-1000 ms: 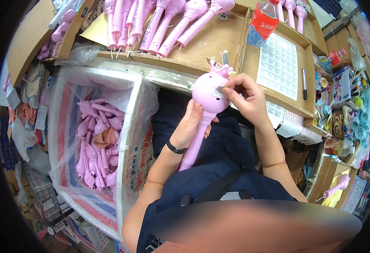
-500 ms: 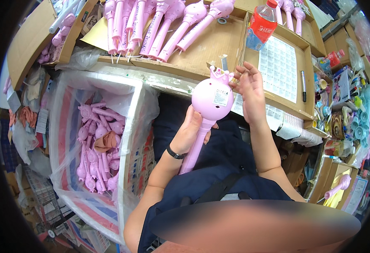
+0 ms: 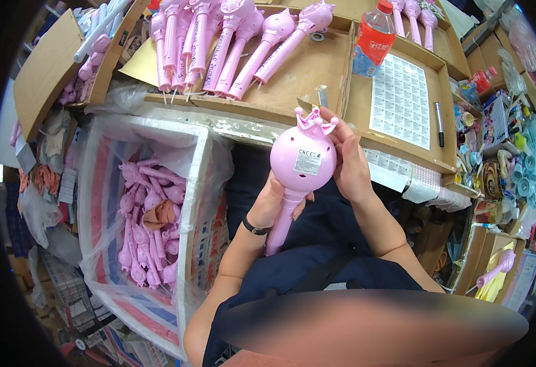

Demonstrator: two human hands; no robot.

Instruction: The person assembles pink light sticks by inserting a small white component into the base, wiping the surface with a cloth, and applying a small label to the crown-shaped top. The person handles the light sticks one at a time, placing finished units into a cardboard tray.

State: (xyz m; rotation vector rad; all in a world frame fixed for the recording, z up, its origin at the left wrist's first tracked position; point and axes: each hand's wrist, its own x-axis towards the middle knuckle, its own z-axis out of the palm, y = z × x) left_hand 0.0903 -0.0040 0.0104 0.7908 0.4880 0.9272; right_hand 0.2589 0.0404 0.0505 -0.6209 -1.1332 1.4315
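A pink toy wand (image 3: pixel 303 168) with a round head, a crown on top and a white printed label (image 3: pixel 308 161) leans up in front of my lap. My left hand (image 3: pixel 269 205) is wrapped around its neck just below the ball, thumb on the near side. My right hand (image 3: pixel 348 158) rests against the right side of the ball, its fingers reaching up behind the crown; the far fingertips are partly hidden.
Several pink wands lie in a cardboard tray (image 3: pixel 308 82) ahead. A white-rimmed bin (image 3: pixel 196 202) at left holds many more. Right of the tray are a red-capped bottle (image 3: pixel 373 40), a label sheet (image 3: pixel 400 101) and a black marker (image 3: pixel 440 125).
My right hand has come in from beside the wand to its ball and crown. The wand's label has turned more squarely into view, while my left hand keeps its hold.
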